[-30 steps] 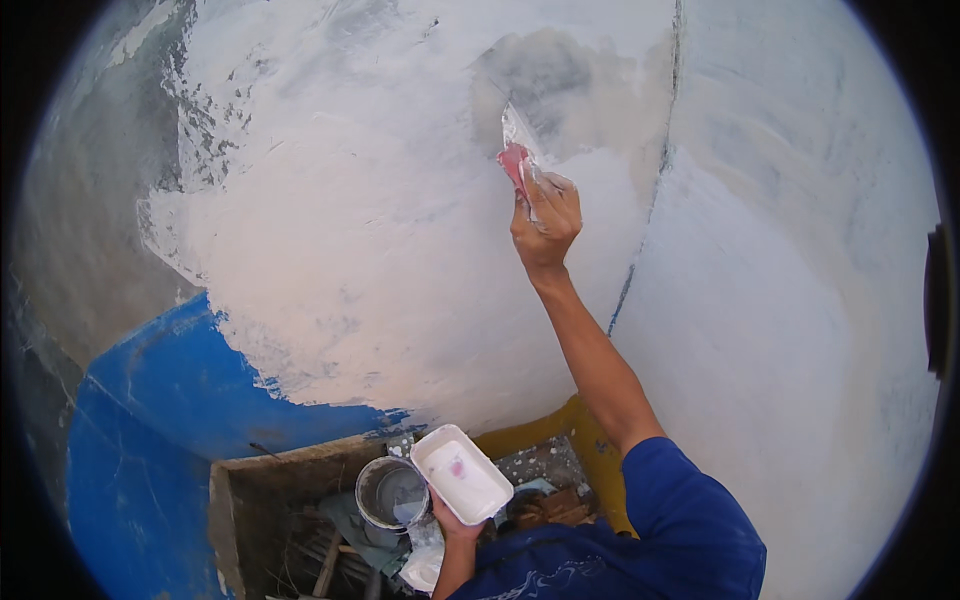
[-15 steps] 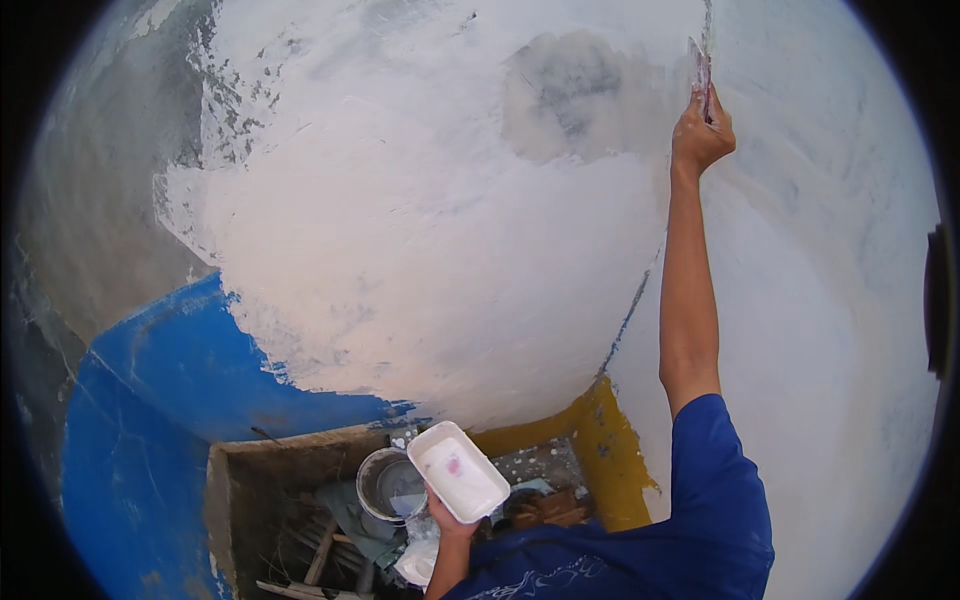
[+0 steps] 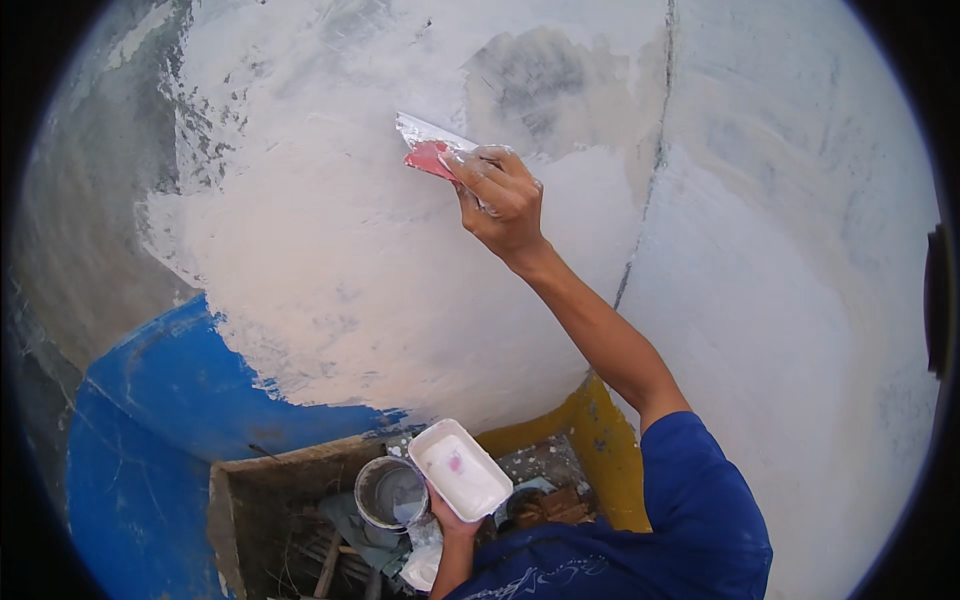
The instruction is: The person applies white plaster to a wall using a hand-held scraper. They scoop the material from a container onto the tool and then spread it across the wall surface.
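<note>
My right hand (image 3: 505, 200) is closed around a putty knife (image 3: 428, 158) with a red grip and a wide metal blade. Its blade lies at or close to the whitish skim-coated wall (image 3: 330, 260), left of and below a grey, thinly covered patch (image 3: 540, 85). White smears mark the fingers. Low down, my left hand (image 3: 453, 517) grips a white rectangular tray (image 3: 488, 462) from beneath and the side. Inside the tray is white paste with a small pinkish spot; most of the left fingers are hidden under it.
A bucket (image 3: 361, 490) with grey contents stands left of the tray. A concrete-walled box (image 3: 222, 520) below holds wood pieces and cloth. Blue (image 3: 150, 400) and yellow (image 3: 618, 460) painted walls flank it. A dark crack-like corner line (image 3: 660, 150) runs down the wall at right.
My right hand has swung left and down with the putty knife, from the upper corner line to the middle of the white wall. The tray stays almost in place in my left hand.
</note>
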`<state>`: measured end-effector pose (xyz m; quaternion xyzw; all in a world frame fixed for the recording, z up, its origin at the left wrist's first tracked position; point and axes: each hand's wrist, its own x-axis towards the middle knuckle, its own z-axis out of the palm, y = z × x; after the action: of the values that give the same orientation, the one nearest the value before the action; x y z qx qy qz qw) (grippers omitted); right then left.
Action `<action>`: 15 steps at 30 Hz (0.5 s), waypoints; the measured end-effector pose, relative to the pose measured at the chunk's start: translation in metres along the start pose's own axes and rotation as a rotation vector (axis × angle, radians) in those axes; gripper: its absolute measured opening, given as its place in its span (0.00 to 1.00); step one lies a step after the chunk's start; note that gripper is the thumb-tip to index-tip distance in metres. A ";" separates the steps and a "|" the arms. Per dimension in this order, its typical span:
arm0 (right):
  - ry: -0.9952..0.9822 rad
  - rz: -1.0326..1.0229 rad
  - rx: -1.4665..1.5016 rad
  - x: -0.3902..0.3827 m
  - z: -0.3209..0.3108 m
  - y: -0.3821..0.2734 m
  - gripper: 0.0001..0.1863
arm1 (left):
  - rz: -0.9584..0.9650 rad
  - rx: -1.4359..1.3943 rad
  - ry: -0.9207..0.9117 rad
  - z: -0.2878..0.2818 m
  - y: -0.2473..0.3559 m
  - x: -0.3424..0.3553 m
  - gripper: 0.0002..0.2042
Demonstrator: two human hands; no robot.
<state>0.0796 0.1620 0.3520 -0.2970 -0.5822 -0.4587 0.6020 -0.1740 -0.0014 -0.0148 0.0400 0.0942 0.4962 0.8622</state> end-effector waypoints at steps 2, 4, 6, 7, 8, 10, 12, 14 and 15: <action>0.094 0.028 -0.062 -0.003 -0.006 0.003 0.24 | 0.047 0.037 0.013 -0.009 0.001 -0.002 0.30; 0.182 0.016 -0.182 -0.003 -0.016 0.022 0.24 | 0.087 0.061 0.022 -0.012 0.000 -0.004 0.30; 0.166 0.041 -0.261 -0.015 -0.007 0.045 0.24 | 0.038 0.024 0.009 -0.011 -0.002 -0.007 0.30; 0.156 0.068 -0.333 -0.022 -0.002 0.053 0.24 | 0.031 0.023 0.006 -0.015 -0.005 -0.008 0.30; 0.070 0.118 -0.310 -0.030 0.011 0.043 0.25 | 0.031 0.038 -0.007 -0.021 -0.002 -0.008 0.32; -0.001 0.122 -0.210 -0.047 0.025 0.017 0.27 | 0.029 0.055 -0.032 -0.022 0.001 -0.003 0.33; -0.087 0.102 -0.060 -0.068 0.029 -0.006 0.27 | 0.014 0.028 -0.028 -0.019 -0.001 -0.001 0.33; -0.076 0.104 0.021 -0.077 0.015 -0.018 0.24 | -0.003 0.038 -0.026 -0.024 -0.002 0.001 0.33; -0.048 0.120 0.068 -0.073 0.003 -0.017 0.24 | -0.013 0.045 -0.029 -0.023 0.000 0.003 0.33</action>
<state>0.0700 0.1724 0.2783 -0.3216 -0.5930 -0.3944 0.6240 -0.1768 0.0005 -0.0381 0.0661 0.0932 0.4879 0.8654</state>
